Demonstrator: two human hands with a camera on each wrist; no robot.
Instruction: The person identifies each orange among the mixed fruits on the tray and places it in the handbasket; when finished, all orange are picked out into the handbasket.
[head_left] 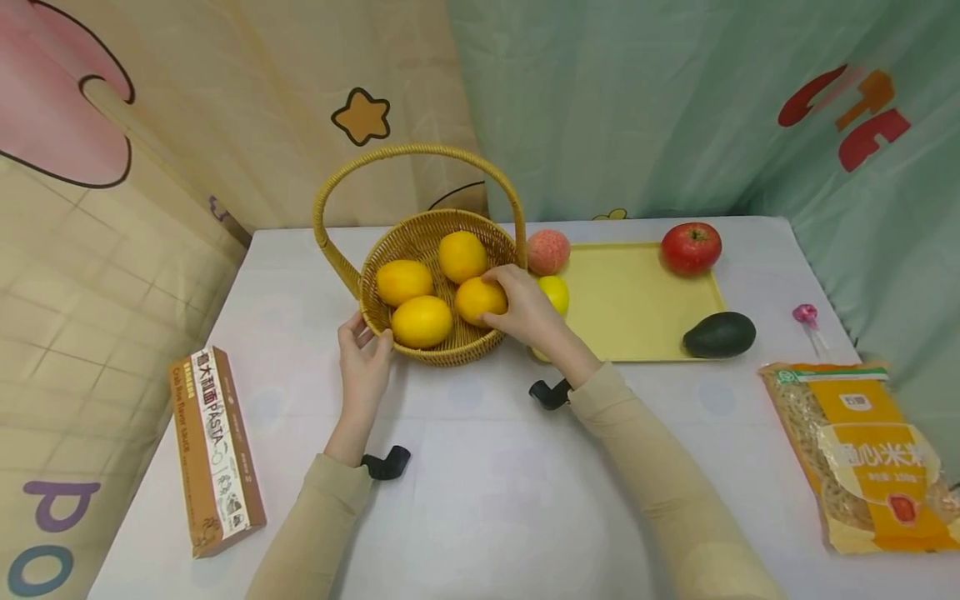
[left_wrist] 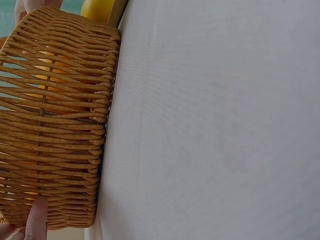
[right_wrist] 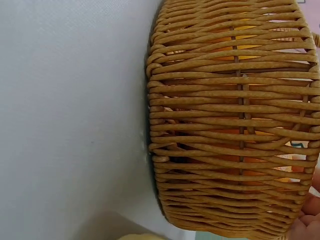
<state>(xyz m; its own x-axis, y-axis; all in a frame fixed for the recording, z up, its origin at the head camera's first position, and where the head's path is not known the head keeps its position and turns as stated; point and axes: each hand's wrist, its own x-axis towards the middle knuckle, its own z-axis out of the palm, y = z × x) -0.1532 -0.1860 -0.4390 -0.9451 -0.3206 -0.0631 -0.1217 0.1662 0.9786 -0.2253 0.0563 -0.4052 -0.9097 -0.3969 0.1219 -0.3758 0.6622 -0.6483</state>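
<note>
A wicker basket with a tall arched handle stands on the table; its woven side fills much of both wrist views. My left hand holds its rim at the near left, thumb on top, with a finger against the weave. Reaching over the right rim, my right hand pinches an orange inside the basket between thumb and fingers. Another orange lies behind it. Two oval yellow fruits, one farther back and one nearer, lie in the basket's left half.
Right of the basket is a yellow tray with a red fruit and an avocado at its edge. A peach and a yellow fruit sit beside the basket. Farther out are a lollipop, pasta bag and pasta box.
</note>
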